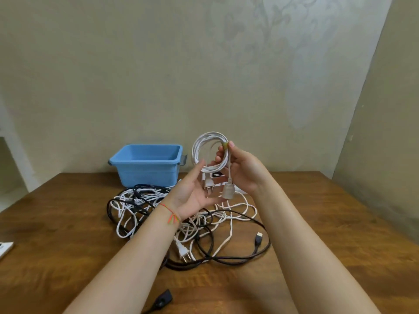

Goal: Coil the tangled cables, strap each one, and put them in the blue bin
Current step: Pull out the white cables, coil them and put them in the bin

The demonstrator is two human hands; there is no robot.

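I am at a brown wooden table point(328, 234) pushed up against a pale beige wall point(158, 75), with a second wall angling in on my right. The blue bin point(147, 164) stands open-topped at the far edge of the table, left of centre, and nothing shows inside it from here. In front of it lies the tangle of white and black cables point(181, 218), spread across the middle of the tabletop, with a white two-pin plug point(182, 249) and a black connector point(259, 237) lying loose near me. My right hand point(243, 171) is raised above the tangle, thumb and fingers pinched on a coiled white cable point(209, 152) at a yellowish strap point(225, 145) on the right of the loop. The coil stands upright, its ring facing me, and its two ends hang straight down: a plug point(208, 183) and a beige socket end point(227, 191). My left hand point(192, 193) is open, palm up, fingertips just touching the coil's lower left edge.
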